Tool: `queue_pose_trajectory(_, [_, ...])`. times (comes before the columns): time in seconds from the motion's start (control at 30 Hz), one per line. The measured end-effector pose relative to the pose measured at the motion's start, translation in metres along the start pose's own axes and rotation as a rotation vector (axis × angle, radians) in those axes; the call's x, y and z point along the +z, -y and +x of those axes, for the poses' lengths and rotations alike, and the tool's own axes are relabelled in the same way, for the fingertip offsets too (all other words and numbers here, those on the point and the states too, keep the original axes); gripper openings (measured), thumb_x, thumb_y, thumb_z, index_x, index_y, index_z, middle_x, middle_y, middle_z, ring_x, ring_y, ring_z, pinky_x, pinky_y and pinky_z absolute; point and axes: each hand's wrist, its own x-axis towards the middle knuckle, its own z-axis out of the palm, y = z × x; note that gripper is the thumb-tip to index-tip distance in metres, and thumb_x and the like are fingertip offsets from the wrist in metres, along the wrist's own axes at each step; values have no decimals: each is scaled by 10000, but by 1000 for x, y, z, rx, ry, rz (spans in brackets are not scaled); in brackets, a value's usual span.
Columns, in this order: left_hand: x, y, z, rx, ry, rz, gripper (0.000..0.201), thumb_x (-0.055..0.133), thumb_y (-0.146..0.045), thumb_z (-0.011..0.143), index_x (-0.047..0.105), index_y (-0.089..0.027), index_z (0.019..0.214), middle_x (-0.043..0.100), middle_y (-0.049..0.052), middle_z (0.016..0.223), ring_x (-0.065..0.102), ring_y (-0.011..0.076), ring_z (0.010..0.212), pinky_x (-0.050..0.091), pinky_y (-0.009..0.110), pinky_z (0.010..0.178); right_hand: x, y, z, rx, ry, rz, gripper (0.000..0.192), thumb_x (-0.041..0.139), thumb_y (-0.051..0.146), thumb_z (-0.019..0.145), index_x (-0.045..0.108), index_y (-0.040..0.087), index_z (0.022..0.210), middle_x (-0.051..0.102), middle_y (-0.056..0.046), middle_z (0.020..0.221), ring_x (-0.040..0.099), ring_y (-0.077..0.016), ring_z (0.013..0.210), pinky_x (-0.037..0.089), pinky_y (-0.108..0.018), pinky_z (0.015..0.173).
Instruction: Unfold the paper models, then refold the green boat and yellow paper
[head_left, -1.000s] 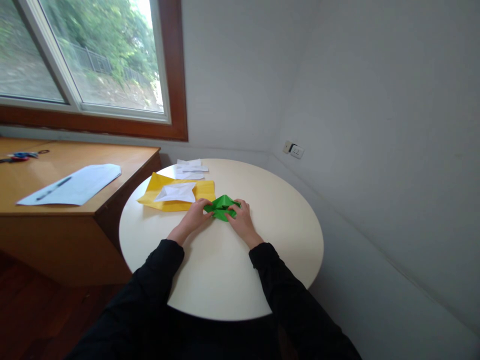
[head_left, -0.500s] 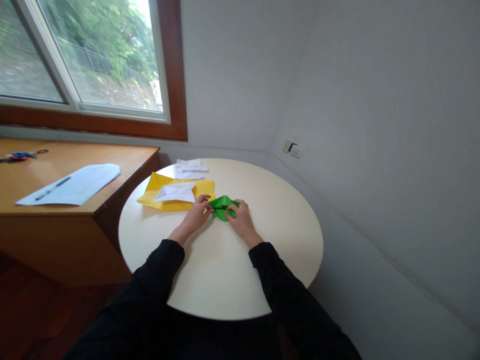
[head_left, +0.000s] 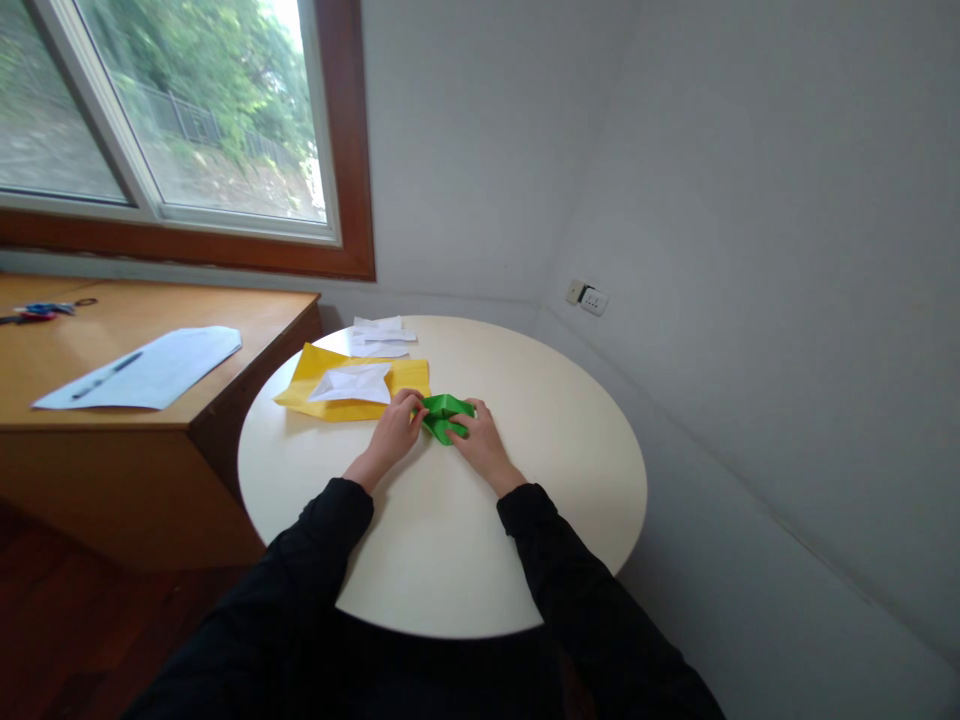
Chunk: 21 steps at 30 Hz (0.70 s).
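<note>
Green folded paper [head_left: 444, 415], perhaps pinched, half hidden by both hands.

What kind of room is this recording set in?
Probably a home study or small office corner: a round table with folded paper, a wooden desk holding a sheet and pen, and a window onto trees.

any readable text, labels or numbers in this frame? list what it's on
None can be read.
Large white sheet of paper on the wooden desk: no print shows; only a dark pen lies on it.
White wall socket plate: too small to tell any marking.
Green folded paper between left hand and right hand, yellow paper sheet, white folded papers: plain, no writing.
</note>
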Motion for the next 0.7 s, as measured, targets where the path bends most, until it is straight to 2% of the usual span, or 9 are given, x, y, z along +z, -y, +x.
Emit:
queue_pose_trajectory(0.17, [1,-2,1,-29,0,70,91,421,-143,849,495,-190,822,544,61,857,554,200,821,473,346,749,2,0,1,-47,32,6,184,644,86,706,718,201,829,460,-89,1152,470,-235,1093,392,-379,995])
queue_pose_trajectory(0.47, [0,-11,2,-79,-24,202,129,435,-136,836,484,-205,738,527,58,777,529,223,801,448,364,753,1,8,0,-103,64,-50,182,610,75,735,716,219,699,489,-78,1137,436,-248,1114,391,-428,985])
queue_pose_trajectory(0.7, [-1,-17,4,-122,-63,240,137,430,-154,834,480,-204,717,530,72,755,533,243,798,438,388,767,1,12,0,-91,75,-38,175,624,69,716,714,203,648,486,-92,1169,422,-268,1127,376,-437,991])
